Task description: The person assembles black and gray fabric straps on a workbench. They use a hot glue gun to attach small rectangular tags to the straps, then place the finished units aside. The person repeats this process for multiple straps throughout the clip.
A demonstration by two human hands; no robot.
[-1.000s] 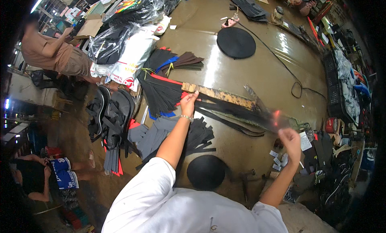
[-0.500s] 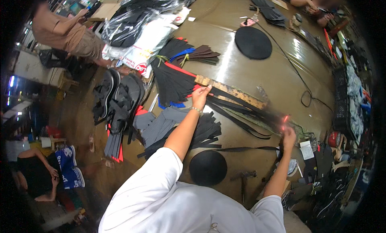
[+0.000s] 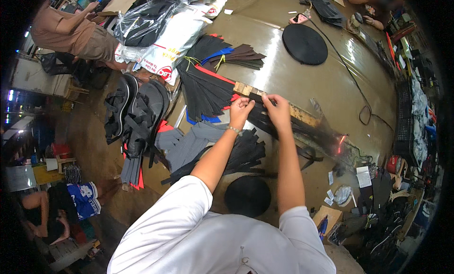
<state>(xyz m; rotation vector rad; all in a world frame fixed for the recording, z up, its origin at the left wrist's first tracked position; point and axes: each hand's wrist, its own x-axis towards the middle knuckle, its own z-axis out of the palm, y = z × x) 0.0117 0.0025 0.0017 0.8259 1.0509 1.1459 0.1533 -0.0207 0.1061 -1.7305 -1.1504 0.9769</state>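
Note:
My left hand point(image 3: 241, 112) pinches black webbing strap point(image 3: 261, 120) beside the wooden block point(image 3: 244, 89) at the left end of a long slanting wooden bar point(image 3: 302, 115). Close by, my right hand point(image 3: 279, 112) is also closed, thumb and finger on the strap along the bar. More black strap lengths trail from the hands toward the lower right. Near the bar's far right end a thin element point(image 3: 341, 144) glows red, with haze around it. Bundled black strips point(image 3: 208, 87) lie just left of my hands.
Grey strips point(image 3: 189, 146) and sandals point(image 3: 142, 108) lie to the left. Round black strap coils sit near point(image 3: 247, 196) and far point(image 3: 305, 44). A cord point(image 3: 344, 61) crosses the table from a pink socket point(image 3: 299, 19). A plastic crate point(image 3: 403, 115) stands right. Other people are around.
My right hand has moved from beside the glowing element at the right, up and left along the bar, to beside my left hand. My left hand stays near the block.

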